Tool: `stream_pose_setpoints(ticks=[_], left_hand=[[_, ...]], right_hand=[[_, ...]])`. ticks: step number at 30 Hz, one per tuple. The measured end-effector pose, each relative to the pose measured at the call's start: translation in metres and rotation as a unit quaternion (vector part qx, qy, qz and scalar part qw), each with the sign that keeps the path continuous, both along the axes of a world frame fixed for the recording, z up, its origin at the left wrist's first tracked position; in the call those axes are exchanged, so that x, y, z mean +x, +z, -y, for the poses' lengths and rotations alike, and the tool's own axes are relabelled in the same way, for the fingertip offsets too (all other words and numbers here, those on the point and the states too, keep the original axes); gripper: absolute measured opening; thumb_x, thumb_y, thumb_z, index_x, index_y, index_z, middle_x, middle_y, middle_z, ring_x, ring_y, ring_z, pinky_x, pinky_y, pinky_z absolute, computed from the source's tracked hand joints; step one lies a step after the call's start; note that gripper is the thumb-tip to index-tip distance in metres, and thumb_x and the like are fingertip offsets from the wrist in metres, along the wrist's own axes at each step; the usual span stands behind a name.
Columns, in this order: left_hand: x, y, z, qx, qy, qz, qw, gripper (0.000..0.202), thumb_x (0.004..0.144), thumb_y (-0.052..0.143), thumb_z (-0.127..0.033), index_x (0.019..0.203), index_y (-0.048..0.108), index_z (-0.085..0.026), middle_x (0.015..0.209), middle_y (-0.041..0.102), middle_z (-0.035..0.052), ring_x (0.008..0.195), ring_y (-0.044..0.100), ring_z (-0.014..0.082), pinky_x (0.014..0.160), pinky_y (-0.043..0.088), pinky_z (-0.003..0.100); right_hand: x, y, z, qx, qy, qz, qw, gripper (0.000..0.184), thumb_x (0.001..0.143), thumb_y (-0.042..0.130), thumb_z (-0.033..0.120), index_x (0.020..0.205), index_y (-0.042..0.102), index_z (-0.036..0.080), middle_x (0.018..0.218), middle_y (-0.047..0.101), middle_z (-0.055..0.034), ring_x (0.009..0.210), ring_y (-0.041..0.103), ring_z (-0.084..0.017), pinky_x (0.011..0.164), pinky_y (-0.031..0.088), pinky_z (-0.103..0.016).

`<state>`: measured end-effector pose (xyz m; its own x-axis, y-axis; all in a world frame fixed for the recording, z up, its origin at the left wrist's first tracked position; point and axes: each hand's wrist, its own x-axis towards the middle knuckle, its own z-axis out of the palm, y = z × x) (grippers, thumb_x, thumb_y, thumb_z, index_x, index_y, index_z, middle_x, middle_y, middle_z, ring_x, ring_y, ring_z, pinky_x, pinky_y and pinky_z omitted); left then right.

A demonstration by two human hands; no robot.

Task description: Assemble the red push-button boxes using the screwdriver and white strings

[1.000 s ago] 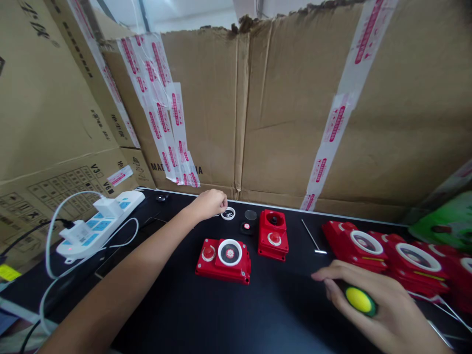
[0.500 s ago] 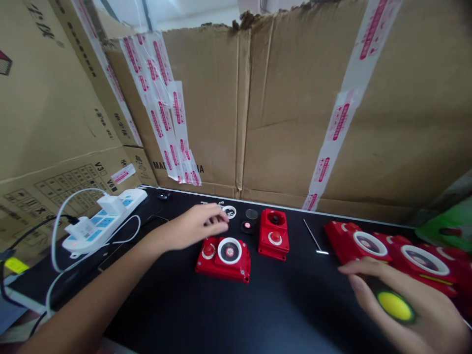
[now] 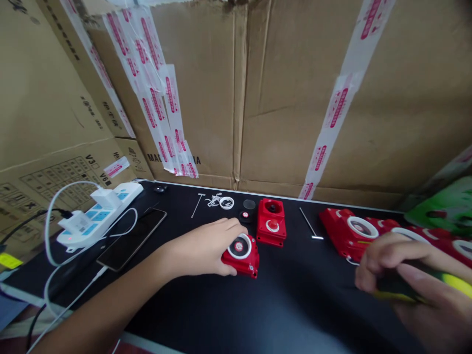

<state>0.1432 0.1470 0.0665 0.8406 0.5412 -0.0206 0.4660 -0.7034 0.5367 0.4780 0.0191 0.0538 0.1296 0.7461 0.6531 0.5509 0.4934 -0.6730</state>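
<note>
My left hand (image 3: 206,246) is wrapped over the left part of a red alarm box (image 3: 246,264), which lies on the black tabletop. A white ring around a dark disc shows on its face; my fingers cover its left end. At the right edge my right hand (image 3: 416,280) is closed around a tool with a thick yellow and dark green handle (image 3: 398,286); its tip does not show. A second red alarm box (image 3: 272,236), with a red button and an open round recess, stands just behind the first. Beside it lie a small black round part (image 3: 245,216) and a clear disc (image 3: 249,204).
More red alarm boxes (image 3: 341,236) stand in a row on the right. T-handled metal wrenches (image 3: 309,225) lie on the table, near a white ring (image 3: 226,202) with small white pieces. To the left are a phone (image 3: 132,241) and a power strip (image 3: 99,216). Cardboard walls (image 3: 280,123) enclose the back.
My left hand has come down onto the nearer red alarm box and gripped it; the box has shifted slightly right. My right hand has turned the tool, its handle now pointing sideways.
</note>
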Motion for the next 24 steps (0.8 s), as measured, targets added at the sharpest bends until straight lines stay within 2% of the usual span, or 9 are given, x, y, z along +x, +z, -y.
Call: stream_pose_setpoints(ticks=[3, 5, 8, 12, 14, 16, 19, 24], left_hand=[[0.007, 0.004, 0.001, -0.029, -0.006, -0.024, 0.999, 0.062, 0.068, 0.096, -0.018, 0.119, 0.061, -0.024, 0.119, 0.068, 0.0046, 0.112, 0.064, 0.0292, 0.095, 0.051, 0.038], [0.01, 0.006, 0.002, -0.037, 0.001, -0.034, 0.999, 0.06, 0.067, 0.097, -0.02, 0.114, 0.06, -0.024, 0.114, 0.067, 0.0038, 0.107, 0.065, 0.0287, 0.089, 0.051, 0.036], [0.012, 0.007, 0.001, -0.028, 0.003, -0.049, 0.998, 0.055, 0.067, 0.098, -0.023, 0.104, 0.057, -0.023, 0.107, 0.066, 0.0029, 0.099, 0.065, 0.0277, 0.081, 0.05, 0.034], [0.011, 0.005, -0.002, -0.033, 0.0, -0.044, 0.998, 0.059, 0.066, 0.099, -0.024, 0.109, 0.058, -0.022, 0.111, 0.065, 0.0032, 0.102, 0.064, 0.0275, 0.085, 0.049, 0.034], [0.009, 0.0, -0.003, -0.042, -0.006, -0.024, 0.999, 0.058, 0.068, 0.098, -0.025, 0.112, 0.06, -0.022, 0.113, 0.065, 0.0034, 0.105, 0.062, 0.0275, 0.089, 0.048, 0.035], [0.007, -0.004, -0.005, -0.052, -0.013, 0.0, 0.999, 0.057, 0.07, 0.096, -0.024, 0.114, 0.06, -0.022, 0.115, 0.065, 0.0033, 0.107, 0.061, 0.0274, 0.092, 0.048, 0.036], [0.003, -0.012, -0.007, -0.079, -0.01, 0.033, 0.996, 0.059, 0.068, 0.096, -0.026, 0.115, 0.061, -0.022, 0.115, 0.065, 0.0031, 0.106, 0.061, 0.0273, 0.091, 0.048, 0.036], [0.001, -0.02, -0.008, -0.095, -0.016, 0.078, 0.992, 0.057, 0.065, 0.097, -0.029, 0.11, 0.062, -0.022, 0.112, 0.064, 0.0023, 0.103, 0.062, 0.0263, 0.089, 0.049, 0.035]], right_hand=[[-0.005, 0.01, -0.006, -0.013, 0.031, -0.051, 0.998, 0.022, 0.099, 0.052, 0.03, 0.084, 0.067, 0.027, 0.081, 0.065, -0.0082, 0.077, 0.065, -0.029, 0.068, 0.051, -0.043], [-0.012, 0.017, -0.012, -0.018, -0.003, -0.029, 0.999, 0.021, 0.095, 0.055, 0.028, 0.078, 0.068, 0.026, 0.084, 0.064, -0.0082, 0.085, 0.061, -0.029, 0.075, 0.045, -0.042], [-0.024, 0.025, -0.025, -0.053, 0.038, -0.016, 0.998, 0.032, 0.099, 0.05, 0.035, 0.072, 0.063, 0.024, 0.076, 0.061, -0.0055, 0.075, 0.056, -0.024, 0.068, 0.04, -0.038], [-0.037, 0.038, -0.041, -0.08, 0.045, 0.032, 0.995, 0.046, 0.107, 0.042, 0.043, 0.069, 0.057, 0.022, 0.071, 0.059, -0.0038, 0.068, 0.054, -0.02, 0.065, 0.041, -0.034], [-0.044, 0.048, -0.048, -0.099, 0.029, 0.072, 0.992, 0.044, 0.108, 0.041, 0.041, 0.072, 0.058, 0.021, 0.068, 0.056, -0.0014, 0.063, 0.05, -0.017, 0.061, 0.038, -0.032], [-0.054, 0.059, -0.054, -0.051, 0.001, 0.081, 0.995, 0.04, 0.104, 0.048, 0.038, 0.068, 0.055, 0.022, 0.065, 0.054, 0.0003, 0.059, 0.047, -0.015, 0.058, 0.036, -0.031], [-0.071, 0.072, -0.064, -0.013, 0.003, 0.071, 0.997, 0.028, 0.093, 0.066, 0.032, 0.068, 0.056, 0.022, 0.062, 0.056, 0.0023, 0.056, 0.047, -0.014, 0.055, 0.038, -0.029], [-0.091, 0.072, -0.079, 0.007, 0.038, 0.086, 0.996, 0.023, 0.088, 0.064, 0.021, 0.067, 0.055, 0.022, 0.062, 0.058, 0.0033, 0.057, 0.05, -0.013, 0.057, 0.04, -0.028]])
